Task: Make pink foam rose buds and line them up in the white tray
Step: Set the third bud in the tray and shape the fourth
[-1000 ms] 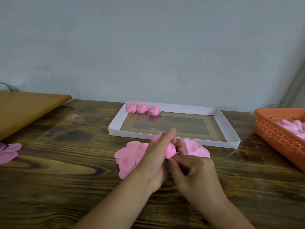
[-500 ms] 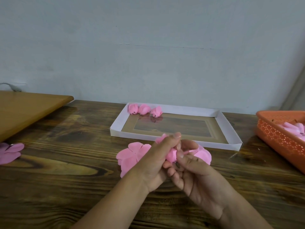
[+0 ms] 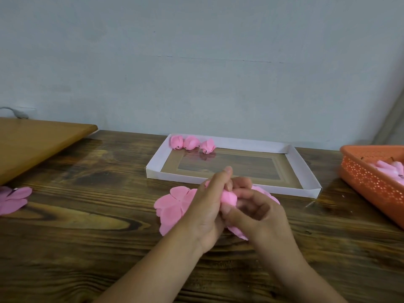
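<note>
Right hand (image 3: 258, 212) now under bud (image 3: 229, 199); three buds (image 3: 192, 144) in tray (image 3: 297, 162).

Two bare forearms enter from the lower edge; no sleeve covers either as far as shown; the left hand (image 3: 208, 212) and the right hand (image 3: 261, 213) wear no gloves; fingernails are short and unpainted.

My left hand (image 3: 208, 206): forearm entering from the near edge, angled up to the right, fingers curled round a pink foam bud (image 3: 229, 198), forefinger extended toward the far side. My right hand (image 3: 260, 212): forearm entering from near right, fingers bent, pinching the same bud, touching the left hand.
</note>
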### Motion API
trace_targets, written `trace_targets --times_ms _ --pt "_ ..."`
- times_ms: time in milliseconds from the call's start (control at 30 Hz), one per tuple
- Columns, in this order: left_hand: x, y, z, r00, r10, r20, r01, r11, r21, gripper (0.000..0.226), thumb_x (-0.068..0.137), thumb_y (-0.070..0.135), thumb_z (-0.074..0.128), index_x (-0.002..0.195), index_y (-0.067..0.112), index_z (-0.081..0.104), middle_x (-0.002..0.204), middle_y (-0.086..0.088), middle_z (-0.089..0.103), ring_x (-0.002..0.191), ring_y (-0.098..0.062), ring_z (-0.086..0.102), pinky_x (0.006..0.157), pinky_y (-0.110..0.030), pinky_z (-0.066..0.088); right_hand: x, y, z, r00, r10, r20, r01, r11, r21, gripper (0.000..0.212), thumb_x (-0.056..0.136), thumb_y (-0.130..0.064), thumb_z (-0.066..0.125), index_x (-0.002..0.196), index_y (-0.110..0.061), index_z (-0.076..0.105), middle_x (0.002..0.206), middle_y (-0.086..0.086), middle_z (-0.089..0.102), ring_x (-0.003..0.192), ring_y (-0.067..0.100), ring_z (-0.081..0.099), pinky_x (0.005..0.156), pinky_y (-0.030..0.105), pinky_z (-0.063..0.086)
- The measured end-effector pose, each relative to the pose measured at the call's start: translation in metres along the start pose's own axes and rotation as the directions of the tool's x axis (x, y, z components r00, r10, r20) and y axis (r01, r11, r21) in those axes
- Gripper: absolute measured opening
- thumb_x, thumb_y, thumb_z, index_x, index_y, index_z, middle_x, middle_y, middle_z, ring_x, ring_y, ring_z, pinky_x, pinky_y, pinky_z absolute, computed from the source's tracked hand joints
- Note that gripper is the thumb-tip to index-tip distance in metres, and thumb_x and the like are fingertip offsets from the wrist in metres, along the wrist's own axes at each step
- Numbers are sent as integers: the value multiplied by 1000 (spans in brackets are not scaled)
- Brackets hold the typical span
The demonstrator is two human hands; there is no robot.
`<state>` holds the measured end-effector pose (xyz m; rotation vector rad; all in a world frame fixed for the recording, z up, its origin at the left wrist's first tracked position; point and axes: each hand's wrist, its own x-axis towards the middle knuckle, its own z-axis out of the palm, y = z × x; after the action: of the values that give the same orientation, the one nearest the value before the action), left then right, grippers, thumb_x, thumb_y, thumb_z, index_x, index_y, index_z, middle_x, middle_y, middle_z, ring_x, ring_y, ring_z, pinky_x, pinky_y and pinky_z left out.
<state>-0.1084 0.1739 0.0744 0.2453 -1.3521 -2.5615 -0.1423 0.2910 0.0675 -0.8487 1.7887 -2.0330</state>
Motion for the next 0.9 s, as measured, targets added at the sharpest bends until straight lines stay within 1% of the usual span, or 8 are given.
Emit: trace_targets --times_ms 67,200,300,433,567,733,800,900 --pt "3 0 -3 1000 -24 12 25 999 -42 40 80 48 68 50 24 57 90 5 77 78 -14 72 67 -30 55 4 -6 -2 955 241 173 -288 897 335 28 78 -32 76 98 -13 80 88 16 76 75 19 73 67 23 59" --pt "4 -1 -6 997 -36 72 44 993 -108 40 78 46 75 50 26 54 92 5 78 88 -11 75 81 -34 58 5 -7 -8 888 342 308 -455 751 478 23 80 -22 79 93 -3 80 91 19 76 75 17 75 65 21 60" --pt "4 -2 -5 995 -42 93 51 994 -99 38 71 48 77 51 25 54 92 4 78 88 -11 74 80 -32 57 5 -4 -9 910 317 269 -413 757 506 25 73 -16 75 91 1 79 89 19 76 73 18 75 64 21 60" --pt "3 -2 -2 998 -44 52 48 996 -76 39 73 47 76 50 25 54 89 5 77 85 -13 74 80 -32 44 1 -3 -2 973 186 134 -225 893 390 28 67 -22 78 91 -7 81 91 18 77 78 20 75 68 21 59" --pt "2 -3 2 999 -42 3 43 996 -80 41 83 44 71 52 25 52 86 2 76 79 -20 72 81 -40 51 -3 9 3 991 -100 -94 101 995 1 22 82 -3 76 92 -23 81 84 5 79 79 16 76 69 22 59" --pt "-2 -4 6 997 -75 -24 70 985 -155 39 80 43 71 50 24 53 85 1 76 68 -19 71 56 -33 57 -10 24 5 889 -441 -121 326 797 -508 29 82 -19 78 106 -34 72 96 -21 74 85 0 73 74 12 55" --pt "-1 -4 5 995 -80 -57 69 984 -166 44 84 40 69 48 24 51 83 1 76 67 -21 72 57 -33 58 -8 24 5 923 -365 -119 283 855 -434 29 81 -17 81 105 -31 72 98 -18 75 88 2 73 77 15 57" --pt "3 -4 2 996 -48 -76 37 988 -151 38 71 43 73 50 24 48 83 -1 76 81 -26 74 74 -39 56 -1 13 6 995 10 -97 -10 1000 -1 19 77 -22 78 96 -19 76 95 1 78 90 16 75 77 26 60"
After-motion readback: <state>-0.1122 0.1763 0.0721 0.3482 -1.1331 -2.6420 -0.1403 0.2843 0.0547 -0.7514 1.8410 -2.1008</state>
